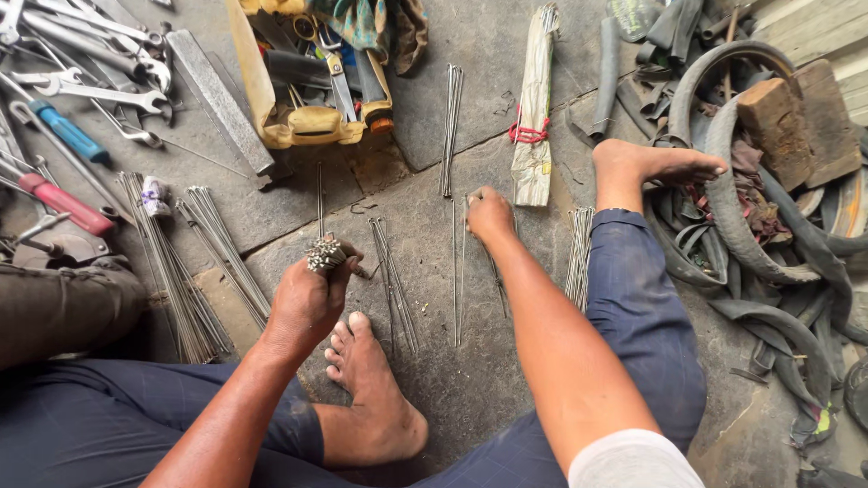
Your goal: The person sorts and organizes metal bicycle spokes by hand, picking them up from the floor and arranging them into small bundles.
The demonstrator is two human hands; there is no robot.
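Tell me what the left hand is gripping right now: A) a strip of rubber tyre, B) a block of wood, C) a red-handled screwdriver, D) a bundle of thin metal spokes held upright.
D: the left hand is closed around a bundle of thin metal spokes, their ends sticking up out of the fist.

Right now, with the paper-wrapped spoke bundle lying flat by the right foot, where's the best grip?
Grip the paper-wrapped spoke bundle at mid-length, beside its red tie, coming from above with fingers across its width. It is long, slim and lies flat on the floor, so a centred hold likely balances it.
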